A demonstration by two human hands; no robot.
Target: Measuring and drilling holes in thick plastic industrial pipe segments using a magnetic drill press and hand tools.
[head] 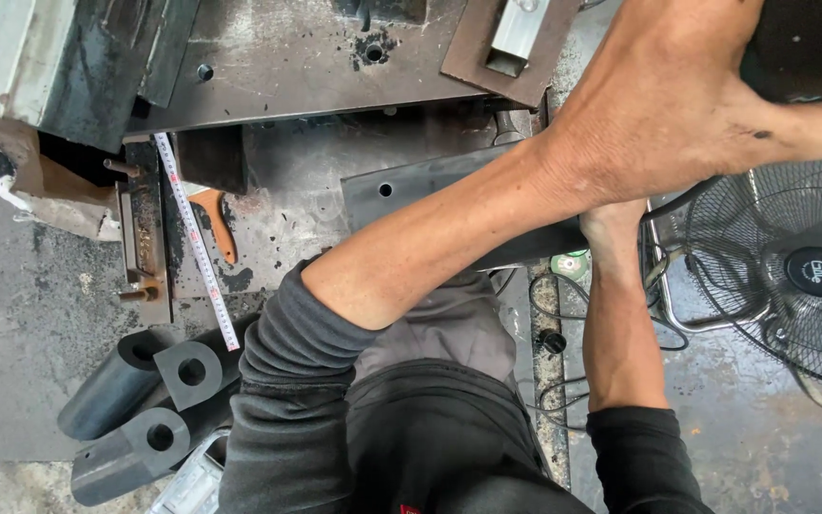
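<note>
Left hand (677, 95) crossed over to the upper right, close to the lens: thumb splayed wide to the right, fingers cut off by the frame edge, so cannot tell whether anything is gripped or only pressed. Right hand (611, 224) tucked under the left wrist at the right end of the dark bar (430, 190); mostly hidden, so cannot tell how far closed, though it looks to be touching that end. Bar lies flat and slightly slanted on the stained steel bench (287, 190), one drilled hole showing near its left end, the right end buried under the forearm. Probably best handled by uncrossing the arms before putting weight on anything: crossed like this, the contact point sits out of sight. Worth keeping the bar flat and supported at both ends; looks heavy and could tip toward the lap. Just past its right end, loose cables (563, 305) and the wire guard of a floor fan (792, 276), so keep wrist and sleeve off both. Further left, a tape measure (197, 238) stretched along the bench, touching nothing in hand. Below that, black hollow profiles (159, 400) stacked by the left knee, well apart. Bolted plate (335, 76) along the top, clear of the bar.
</note>
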